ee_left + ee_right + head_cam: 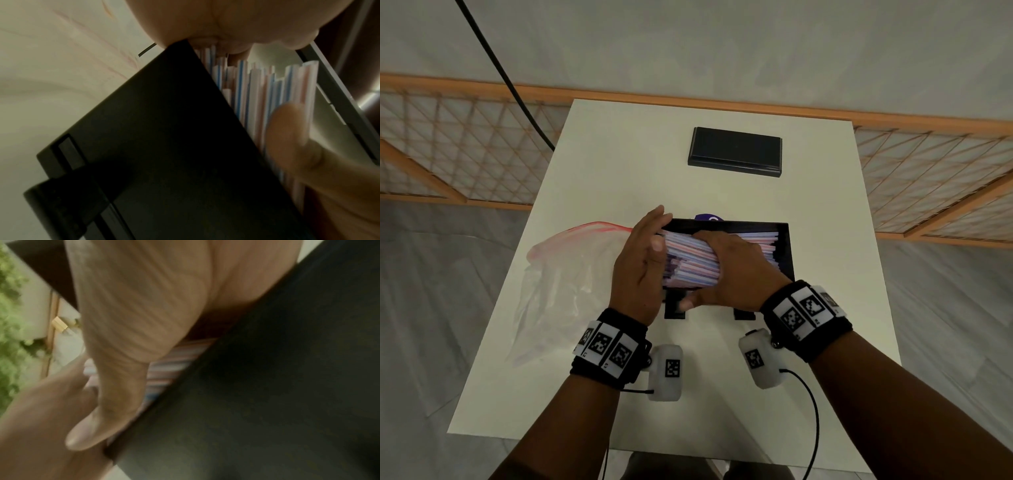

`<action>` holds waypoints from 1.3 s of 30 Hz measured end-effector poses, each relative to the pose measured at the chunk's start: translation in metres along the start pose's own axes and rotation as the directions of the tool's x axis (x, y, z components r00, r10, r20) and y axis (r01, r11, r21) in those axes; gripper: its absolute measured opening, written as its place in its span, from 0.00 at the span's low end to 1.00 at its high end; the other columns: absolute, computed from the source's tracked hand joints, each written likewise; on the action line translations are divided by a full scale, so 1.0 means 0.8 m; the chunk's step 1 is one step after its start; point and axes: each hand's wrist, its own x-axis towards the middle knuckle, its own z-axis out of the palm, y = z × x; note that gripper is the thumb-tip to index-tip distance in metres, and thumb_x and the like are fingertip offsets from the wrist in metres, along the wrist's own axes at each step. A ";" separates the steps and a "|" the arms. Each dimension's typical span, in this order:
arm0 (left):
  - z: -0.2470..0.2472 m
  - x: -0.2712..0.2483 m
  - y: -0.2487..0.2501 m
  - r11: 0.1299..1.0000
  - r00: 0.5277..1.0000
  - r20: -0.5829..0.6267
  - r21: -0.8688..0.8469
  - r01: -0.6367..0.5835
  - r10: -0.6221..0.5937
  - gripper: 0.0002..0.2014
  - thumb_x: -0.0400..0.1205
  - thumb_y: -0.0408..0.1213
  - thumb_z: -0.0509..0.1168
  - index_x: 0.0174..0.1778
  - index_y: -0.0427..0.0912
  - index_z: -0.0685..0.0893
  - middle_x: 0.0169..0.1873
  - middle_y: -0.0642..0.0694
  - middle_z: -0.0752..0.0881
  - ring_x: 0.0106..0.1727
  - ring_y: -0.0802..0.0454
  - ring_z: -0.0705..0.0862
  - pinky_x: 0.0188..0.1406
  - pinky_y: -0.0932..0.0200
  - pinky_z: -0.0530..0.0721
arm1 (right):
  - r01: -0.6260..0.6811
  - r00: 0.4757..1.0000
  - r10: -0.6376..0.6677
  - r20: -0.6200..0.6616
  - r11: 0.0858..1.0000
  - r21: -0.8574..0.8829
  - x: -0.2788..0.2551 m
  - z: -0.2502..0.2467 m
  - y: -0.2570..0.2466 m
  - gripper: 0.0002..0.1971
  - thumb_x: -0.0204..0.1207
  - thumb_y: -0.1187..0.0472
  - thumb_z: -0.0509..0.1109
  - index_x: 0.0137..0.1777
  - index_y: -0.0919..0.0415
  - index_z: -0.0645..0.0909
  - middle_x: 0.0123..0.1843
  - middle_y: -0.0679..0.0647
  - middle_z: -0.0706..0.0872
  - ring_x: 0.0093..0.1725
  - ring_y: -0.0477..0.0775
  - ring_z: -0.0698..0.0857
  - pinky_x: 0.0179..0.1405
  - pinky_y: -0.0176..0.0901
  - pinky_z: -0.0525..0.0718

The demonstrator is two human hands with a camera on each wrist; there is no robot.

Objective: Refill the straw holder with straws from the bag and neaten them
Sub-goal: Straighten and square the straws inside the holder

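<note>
Head view shows your right hand (732, 270) wrapped over a bundle of striped straws (690, 262), fingers curled across the top and thumb underneath, clamped on it inside the open black holder (786, 246) at table centre. Your left hand (638, 270) stands flat, fingers straight, palm pressed against the straw ends at the holder's 9 o'clock edge. More straws lie in the holder toward 3 o'clock. Just beside your left hand, at 9 o'clock, the clear bag (561, 284) lies slack, reaching the table's (599, 161) left edge. At 12 o'clock the black lid (736, 150) lies well apart, with bare table between.
</note>
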 end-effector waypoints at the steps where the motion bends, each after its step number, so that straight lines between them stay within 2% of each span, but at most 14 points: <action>1: 0.000 0.000 0.001 1.000 1.000 0.002 0.013 -0.006 0.006 0.40 0.84 0.69 0.43 0.75 0.41 0.79 0.77 0.43 0.80 0.79 0.49 0.77 0.79 0.42 0.76 | -0.007 1.000 0.007 0.016 1.000 0.022 0.002 -0.004 -0.002 0.56 0.49 0.21 0.77 0.78 0.44 0.67 0.72 0.47 0.78 0.70 0.52 0.77 0.72 0.65 0.77; 5: -0.002 0.000 0.002 0.998 1.000 0.010 0.069 -0.004 0.003 0.41 0.84 0.70 0.43 0.75 0.41 0.80 0.74 0.45 0.82 0.77 0.49 0.79 0.76 0.41 0.78 | -0.030 0.997 0.031 0.075 0.999 -0.011 0.012 -0.019 -0.013 0.52 0.50 0.27 0.83 0.75 0.45 0.72 0.67 0.49 0.75 0.68 0.54 0.71 0.70 0.63 0.78; 10: -0.002 -0.002 0.001 1.000 1.000 0.000 -0.006 0.019 -0.019 0.40 0.83 0.71 0.43 0.76 0.44 0.79 0.73 0.47 0.83 0.76 0.50 0.80 0.76 0.42 0.79 | -0.024 0.979 0.021 0.204 1.000 0.014 0.019 -0.030 -0.021 0.49 0.52 0.33 0.87 0.72 0.50 0.73 0.63 0.48 0.81 0.61 0.50 0.81 0.66 0.57 0.84; 14: -0.002 -0.001 0.003 1.000 1.000 0.016 0.003 0.014 -0.014 0.39 0.83 0.72 0.41 0.77 0.50 0.78 0.72 0.52 0.82 0.73 0.57 0.81 0.74 0.54 0.81 | -0.041 0.959 0.033 0.280 0.999 0.021 0.021 -0.037 -0.023 0.48 0.52 0.35 0.88 0.72 0.48 0.73 0.62 0.45 0.85 0.58 0.47 0.84 0.64 0.51 0.85; 19: 0.000 -0.002 0.004 1.000 1.000 0.030 -0.029 0.011 -0.010 0.40 0.83 0.71 0.42 0.77 0.46 0.78 0.71 0.50 0.83 0.72 0.56 0.82 0.71 0.53 0.83 | -0.009 0.978 0.009 0.211 1.000 0.002 0.021 -0.037 -0.024 0.48 0.50 0.35 0.89 0.71 0.49 0.74 0.62 0.46 0.84 0.58 0.48 0.84 0.62 0.51 0.86; 23: 0.002 -0.004 0.002 0.997 0.998 0.026 -0.055 0.055 -0.053 0.42 0.81 0.74 0.41 0.77 0.47 0.77 0.73 0.49 0.82 0.73 0.56 0.82 0.73 0.53 0.82 | 0.002 0.991 -0.001 0.137 1.000 -0.006 0.018 -0.026 -0.018 0.53 0.48 0.31 0.86 0.74 0.46 0.71 0.64 0.45 0.84 0.59 0.48 0.84 0.62 0.55 0.86; 27: 0.003 -0.004 -0.005 0.983 0.991 0.038 -0.131 0.130 -0.126 0.44 0.77 0.78 0.44 0.77 0.50 0.77 0.73 0.50 0.81 0.75 0.54 0.80 0.77 0.43 0.79 | -0.015 0.993 0.020 0.115 0.999 -0.040 0.017 -0.021 -0.016 0.54 0.51 0.31 0.85 0.77 0.47 0.68 0.64 0.48 0.86 0.59 0.52 0.86 0.61 0.57 0.87; 30: 0.002 -0.003 -0.007 0.965 0.982 0.024 -0.183 0.187 -0.186 0.48 0.74 0.80 0.45 0.80 0.48 0.74 0.78 0.47 0.78 0.80 0.50 0.76 0.81 0.39 0.74 | 0.000 1.000 0.003 0.025 0.992 -0.128 0.015 -0.018 -0.018 0.53 0.52 0.29 0.83 0.76 0.47 0.69 0.65 0.47 0.85 0.61 0.53 0.85 0.64 0.60 0.85; 31: 0.002 -0.005 -0.008 0.967 0.983 0.019 -0.173 0.185 -0.184 0.48 0.74 0.80 0.44 0.81 0.50 0.73 0.80 0.47 0.75 0.83 0.51 0.72 0.84 0.40 0.70 | 0.003 1.000 -0.004 -0.001 0.986 -0.165 0.014 -0.016 -0.020 0.52 0.52 0.28 0.81 0.77 0.46 0.68 0.66 0.47 0.84 0.63 0.53 0.84 0.65 0.62 0.83; 33: 0.002 -0.008 -0.008 0.977 0.987 0.017 -0.140 0.163 -0.163 0.40 0.76 0.79 0.43 0.79 0.62 0.70 0.84 0.49 0.71 0.87 0.52 0.65 0.87 0.40 0.64 | -0.005 0.999 -0.004 -0.036 0.971 -0.239 0.010 -0.013 -0.023 0.52 0.55 0.26 0.78 0.78 0.46 0.67 0.69 0.48 0.82 0.66 0.55 0.82 0.68 0.64 0.79; 35: 0.000 -0.009 -0.004 0.970 0.981 0.033 -0.151 0.192 -0.189 0.33 0.75 0.80 0.43 0.73 0.74 0.70 0.84 0.48 0.71 0.85 0.50 0.69 0.85 0.38 0.68 | -0.012 0.999 -0.002 -0.051 0.962 -0.272 0.006 -0.010 -0.025 0.52 0.56 0.21 0.70 0.79 0.48 0.67 0.71 0.49 0.80 0.69 0.55 0.79 0.70 0.65 0.77; 37: -0.003 -0.008 -0.001 0.956 0.974 0.063 -0.186 0.226 -0.218 0.32 0.72 0.82 0.45 0.69 0.78 0.72 0.82 0.47 0.73 0.80 0.51 0.76 0.82 0.40 0.74 | -0.013 1.000 0.006 -0.030 0.976 -0.216 0.005 -0.007 -0.026 0.56 0.52 0.19 0.61 0.79 0.50 0.67 0.71 0.50 0.80 0.68 0.55 0.81 0.71 0.65 0.78; 39: -0.004 -0.007 0.003 0.952 0.973 0.076 -0.203 0.230 -0.218 0.31 0.71 0.83 0.46 0.66 0.81 0.74 0.82 0.45 0.74 0.77 0.50 0.79 0.78 0.39 0.77 | -0.008 1.000 0.005 -0.018 0.989 -0.145 0.005 -0.004 -0.024 0.55 0.52 0.20 0.63 0.78 0.51 0.67 0.68 0.51 0.82 0.65 0.55 0.83 0.68 0.64 0.81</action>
